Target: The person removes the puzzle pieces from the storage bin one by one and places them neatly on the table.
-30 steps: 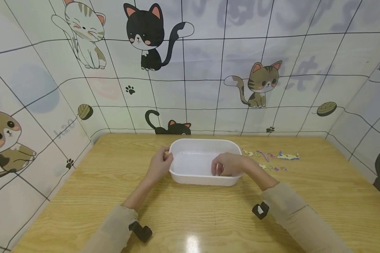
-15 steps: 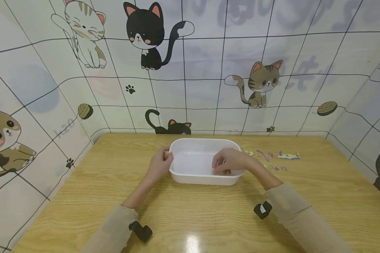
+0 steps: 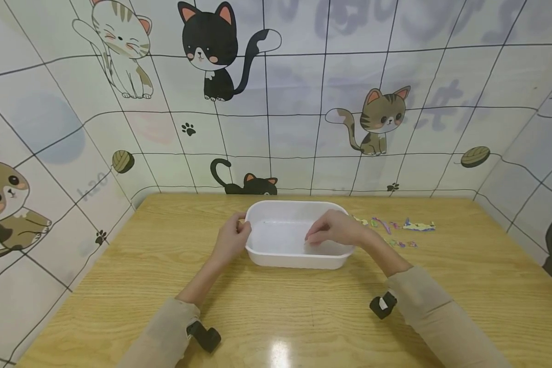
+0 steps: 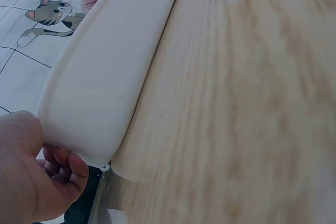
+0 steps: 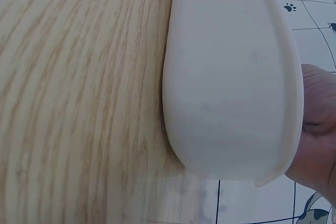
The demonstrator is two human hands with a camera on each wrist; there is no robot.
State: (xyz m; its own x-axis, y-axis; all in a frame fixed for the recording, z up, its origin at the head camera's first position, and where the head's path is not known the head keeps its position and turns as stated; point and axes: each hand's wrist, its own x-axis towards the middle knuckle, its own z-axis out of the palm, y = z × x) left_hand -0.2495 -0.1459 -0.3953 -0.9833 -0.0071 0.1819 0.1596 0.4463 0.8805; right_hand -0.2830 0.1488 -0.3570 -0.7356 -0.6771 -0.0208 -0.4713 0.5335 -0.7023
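A white rectangular plastic tub (image 3: 282,261) with rounded corners stands on the wooden table. My left hand (image 3: 232,237) grips its left end; in the left wrist view, the thumb of the left hand (image 4: 37,166) lies by the rim and the fingers curl beneath it. Inside the tub, toward its right half, is my right hand (image 3: 336,229), with thumb and fingertips drawn together, pointing down and left. Whether something small or pale sits between those fingertips is too faint to tell. The tub's wall hides most of the right hand (image 5: 317,129) in the right wrist view.
Small colourful flat pieces lie in two rows right of the tub, among them a longer yellow and blue piece (image 3: 418,226) and a purple strip (image 3: 385,225). A cat-printed wall cloth (image 3: 294,138) borders the wooden table (image 3: 276,306) at the back and sides.
My right hand has risen slightly within the tub, and its fingers have drawn from a downward curl into a pinch-like pose pointing left. The left hand and tub stay put.
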